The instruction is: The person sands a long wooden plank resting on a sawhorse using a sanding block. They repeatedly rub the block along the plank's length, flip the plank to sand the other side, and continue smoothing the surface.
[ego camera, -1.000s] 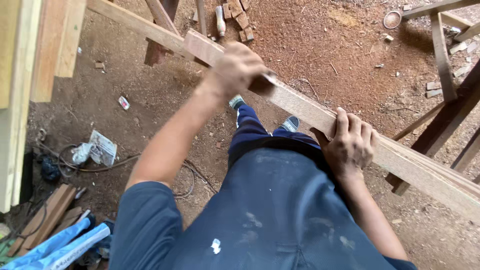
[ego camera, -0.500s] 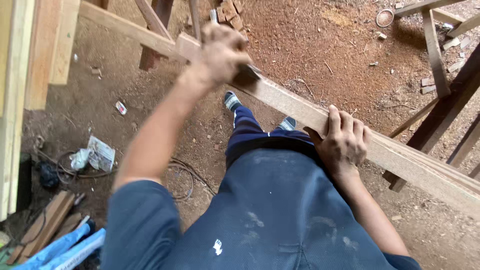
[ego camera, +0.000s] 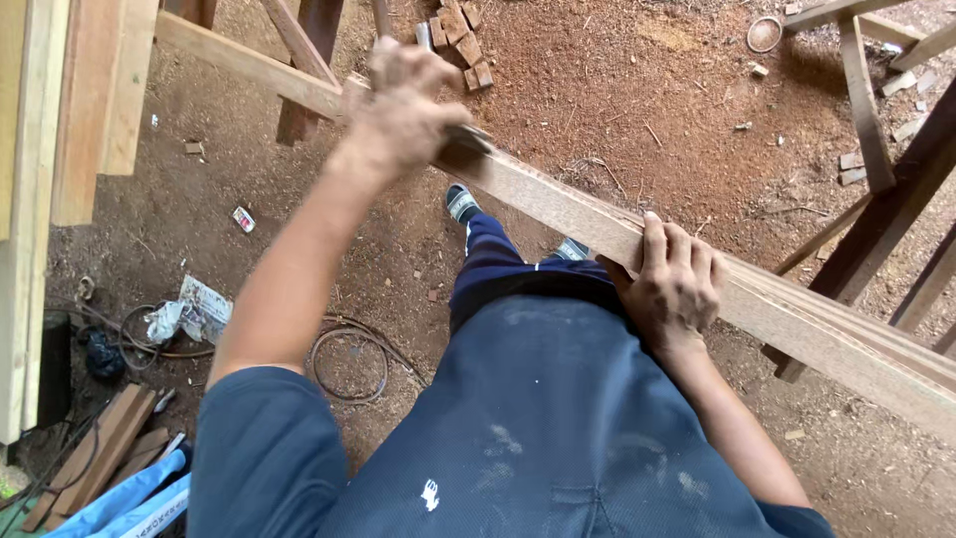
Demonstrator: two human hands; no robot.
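Note:
A long pale wooden plank [ego camera: 558,199] runs diagonally from the upper left to the lower right, across in front of my legs. My left hand [ego camera: 403,110] is stretched out to its far part, fingers closed on a small flat dark pad [ego camera: 476,136] pressed against the plank's top; the hand is blurred. My right hand [ego camera: 672,284] lies nearer to me, fingers spread over the plank's top edge, holding it down. My blue trousers and shoes [ego camera: 460,202] show below the plank.
Reddish dirt floor all around. Small wood blocks [ego camera: 463,40] lie beyond the plank. Dark timber frames [ego camera: 876,199] stand at the right, pale boards [ego camera: 90,100] at the left. A wire coil [ego camera: 349,364], crumpled paper [ego camera: 194,314] and a blue sheet [ego camera: 119,498] lie lower left.
My left hand has slid with the pad farther along the plank, away from me. My right hand has kept its place on the plank.

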